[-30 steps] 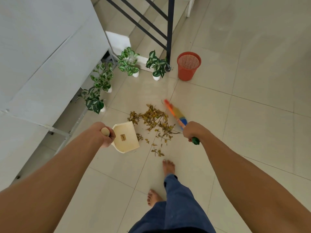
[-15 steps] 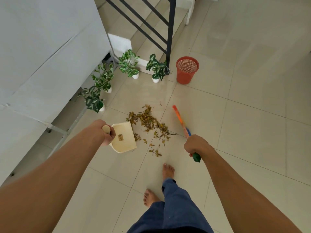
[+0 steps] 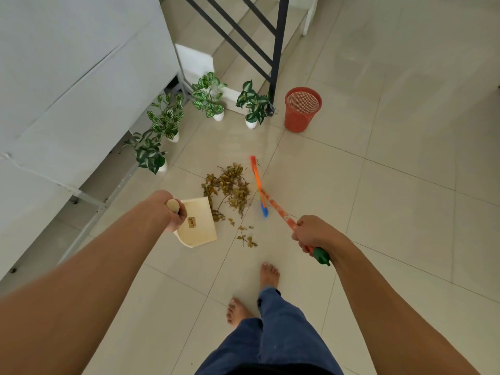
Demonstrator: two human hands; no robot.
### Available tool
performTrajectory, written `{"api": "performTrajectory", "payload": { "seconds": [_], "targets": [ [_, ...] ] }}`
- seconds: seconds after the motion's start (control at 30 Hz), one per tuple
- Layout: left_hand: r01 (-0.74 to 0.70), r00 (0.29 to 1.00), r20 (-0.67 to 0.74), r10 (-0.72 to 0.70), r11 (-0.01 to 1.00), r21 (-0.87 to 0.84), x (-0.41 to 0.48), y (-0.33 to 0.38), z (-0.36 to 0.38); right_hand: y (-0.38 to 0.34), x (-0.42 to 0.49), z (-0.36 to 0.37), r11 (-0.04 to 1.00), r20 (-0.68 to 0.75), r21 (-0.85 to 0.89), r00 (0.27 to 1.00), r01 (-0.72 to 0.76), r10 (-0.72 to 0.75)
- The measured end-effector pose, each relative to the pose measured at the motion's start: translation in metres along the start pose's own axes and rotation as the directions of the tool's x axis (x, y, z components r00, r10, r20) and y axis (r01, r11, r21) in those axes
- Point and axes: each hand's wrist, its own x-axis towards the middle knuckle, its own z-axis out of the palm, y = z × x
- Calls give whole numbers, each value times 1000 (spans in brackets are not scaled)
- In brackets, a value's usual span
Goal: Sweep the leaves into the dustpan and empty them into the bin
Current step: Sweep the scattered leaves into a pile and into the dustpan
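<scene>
A pile of dry brown leaves (image 3: 230, 188) lies on the tiled floor in the middle of the head view, with a few stray leaves (image 3: 247, 240) nearer my feet. My left hand (image 3: 173, 212) grips the wooden handle of a cream dustpan (image 3: 201, 228), which sits on the floor with its mouth touching the pile's left side. My right hand (image 3: 311, 234) is closed around the orange, green-capped handle of a small broom (image 3: 259, 185). The broom's head rests just right of the pile. An empty red mesh bin (image 3: 301, 109) stands beyond, to the right.
Several potted green plants (image 3: 208, 97) line the floor along a grey wall base (image 3: 81, 90) at left. A black stair railing post (image 3: 276, 63) stands next to the bin. My bare feet (image 3: 267, 274) are close behind the stray leaves.
The broom has swung from across the pile to its right side, and my right hand has drawn back toward me. The leaves are gathered tighter against the dustpan, which has barely shifted.
</scene>
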Motion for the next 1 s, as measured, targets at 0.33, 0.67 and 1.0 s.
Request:
{"api": "performTrajectory", "payload": {
  "seconds": [0.33,0.67,1.0],
  "targets": [
    [17,1000,-13,-18,999,-31,3,5,-8,10,6,48,972,128,180,983,-151,129],
    [-1,1000,-13,0,999,-54,-2,13,-7,-16,13,21,919,52,381,995,-99,86],
    [-3,999,-33,1,999,-50,-2,12,2,-20,15,37,938,70,327,993,-114,96]
  ]
}}
